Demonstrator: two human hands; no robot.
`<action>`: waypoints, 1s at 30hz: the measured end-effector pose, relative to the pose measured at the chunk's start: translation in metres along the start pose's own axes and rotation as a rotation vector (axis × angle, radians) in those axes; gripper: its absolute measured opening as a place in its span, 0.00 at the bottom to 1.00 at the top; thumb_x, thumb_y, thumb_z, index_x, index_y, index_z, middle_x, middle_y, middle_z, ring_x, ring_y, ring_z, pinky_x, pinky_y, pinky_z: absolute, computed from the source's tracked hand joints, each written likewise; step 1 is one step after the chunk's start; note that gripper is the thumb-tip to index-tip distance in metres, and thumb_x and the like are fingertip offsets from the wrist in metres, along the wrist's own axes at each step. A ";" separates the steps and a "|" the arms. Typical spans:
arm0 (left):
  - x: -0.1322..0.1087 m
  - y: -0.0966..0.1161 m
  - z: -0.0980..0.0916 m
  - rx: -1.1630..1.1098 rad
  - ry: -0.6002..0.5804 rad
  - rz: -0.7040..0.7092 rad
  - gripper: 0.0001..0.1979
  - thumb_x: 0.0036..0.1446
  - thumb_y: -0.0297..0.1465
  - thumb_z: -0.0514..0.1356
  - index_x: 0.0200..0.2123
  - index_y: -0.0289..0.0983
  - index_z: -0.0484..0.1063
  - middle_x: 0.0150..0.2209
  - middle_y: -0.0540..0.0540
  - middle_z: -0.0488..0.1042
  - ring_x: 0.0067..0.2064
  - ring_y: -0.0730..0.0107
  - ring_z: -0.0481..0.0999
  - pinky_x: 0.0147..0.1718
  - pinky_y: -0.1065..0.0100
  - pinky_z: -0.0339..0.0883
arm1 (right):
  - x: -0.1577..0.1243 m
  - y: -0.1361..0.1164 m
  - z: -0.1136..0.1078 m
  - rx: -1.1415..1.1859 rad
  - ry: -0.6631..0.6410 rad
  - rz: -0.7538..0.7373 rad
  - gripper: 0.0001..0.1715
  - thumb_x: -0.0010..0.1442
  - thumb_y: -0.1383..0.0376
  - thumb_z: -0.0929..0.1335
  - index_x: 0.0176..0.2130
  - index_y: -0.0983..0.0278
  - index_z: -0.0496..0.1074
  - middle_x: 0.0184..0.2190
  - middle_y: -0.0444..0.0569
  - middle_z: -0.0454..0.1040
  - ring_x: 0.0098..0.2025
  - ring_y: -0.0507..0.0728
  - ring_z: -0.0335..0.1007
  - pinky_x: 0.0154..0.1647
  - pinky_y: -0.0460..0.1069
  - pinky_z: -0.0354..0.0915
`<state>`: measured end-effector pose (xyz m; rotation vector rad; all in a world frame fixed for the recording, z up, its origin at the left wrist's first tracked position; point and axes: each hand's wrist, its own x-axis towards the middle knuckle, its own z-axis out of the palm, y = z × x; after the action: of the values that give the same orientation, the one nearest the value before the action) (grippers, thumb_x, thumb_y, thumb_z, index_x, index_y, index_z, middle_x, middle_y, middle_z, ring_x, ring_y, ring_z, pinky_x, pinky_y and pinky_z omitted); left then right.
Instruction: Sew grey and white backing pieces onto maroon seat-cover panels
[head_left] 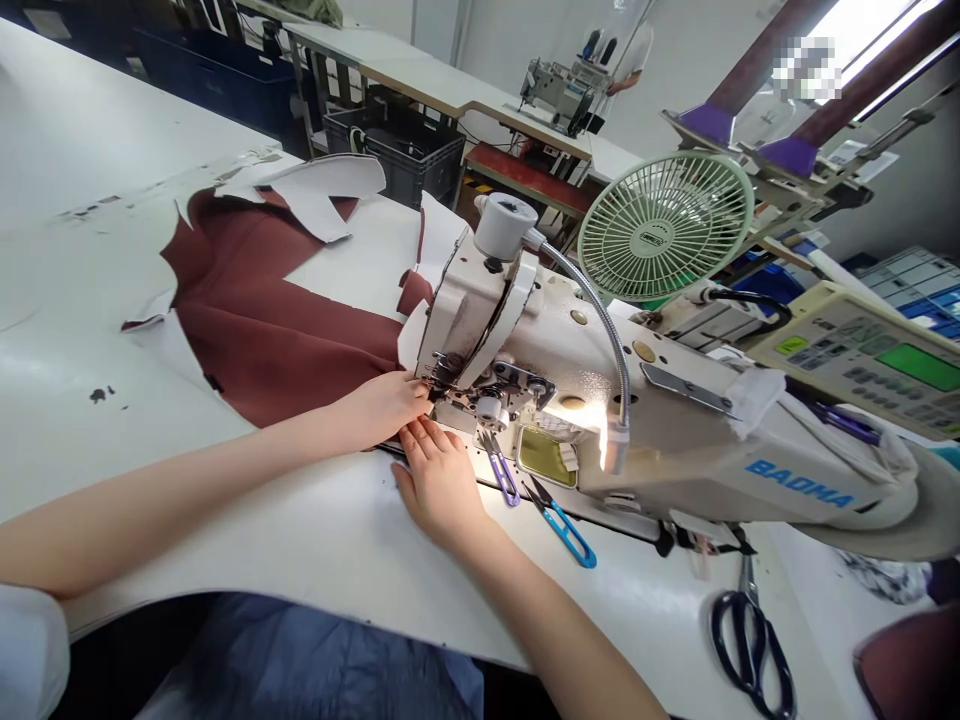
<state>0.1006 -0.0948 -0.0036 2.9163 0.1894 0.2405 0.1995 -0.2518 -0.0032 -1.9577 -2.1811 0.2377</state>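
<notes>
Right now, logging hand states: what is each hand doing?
Left hand: fingers at the needle, pressing the maroon fabric.
Right hand: flat on the table, holding nothing.

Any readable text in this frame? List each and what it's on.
"BAOMA": blue letters on the sewing machine arm, near its right end.
Control panel: key labels and green display too small to read.
Green fan: a dark hub badge, too small to read.
Yellow plate on the machine bed: no legible text.
Second sewing machine in the background: nothing legible.
</notes>
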 end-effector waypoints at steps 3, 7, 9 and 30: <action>-0.004 0.001 -0.003 -0.034 0.018 0.019 0.08 0.58 0.20 0.56 0.33 0.34 0.74 0.35 0.43 0.74 0.38 0.61 0.70 0.39 0.63 0.62 | 0.001 0.000 0.002 -0.012 -0.006 0.035 0.30 0.69 0.58 0.60 0.64 0.73 0.62 0.65 0.56 0.61 0.66 0.65 0.55 0.61 0.59 0.57; -0.007 -0.002 0.001 -0.080 0.077 0.053 0.06 0.61 0.22 0.56 0.35 0.35 0.73 0.36 0.44 0.75 0.40 0.61 0.71 0.42 0.63 0.63 | 0.002 0.001 0.005 -0.038 0.009 0.061 0.32 0.70 0.57 0.60 0.64 0.73 0.61 0.65 0.57 0.60 0.67 0.65 0.53 0.61 0.59 0.56; -0.008 -0.004 0.004 -0.111 0.109 0.039 0.05 0.61 0.23 0.57 0.35 0.35 0.72 0.35 0.45 0.74 0.40 0.62 0.71 0.41 0.64 0.62 | 0.002 0.001 0.005 -0.046 0.015 0.060 0.33 0.70 0.56 0.59 0.65 0.73 0.59 0.66 0.56 0.58 0.67 0.65 0.52 0.61 0.59 0.56; -0.007 -0.011 -0.007 -0.157 0.123 -0.021 0.07 0.54 0.20 0.58 0.30 0.37 0.69 0.32 0.48 0.75 0.37 0.65 0.71 0.34 0.62 0.56 | 0.000 -0.012 -0.005 -0.062 -0.023 0.045 0.33 0.68 0.59 0.61 0.65 0.74 0.59 0.67 0.57 0.55 0.68 0.65 0.52 0.61 0.61 0.58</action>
<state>0.0916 -0.0834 -0.0001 2.7443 0.2106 0.4122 0.1896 -0.2528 0.0046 -2.0482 -2.1858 0.2032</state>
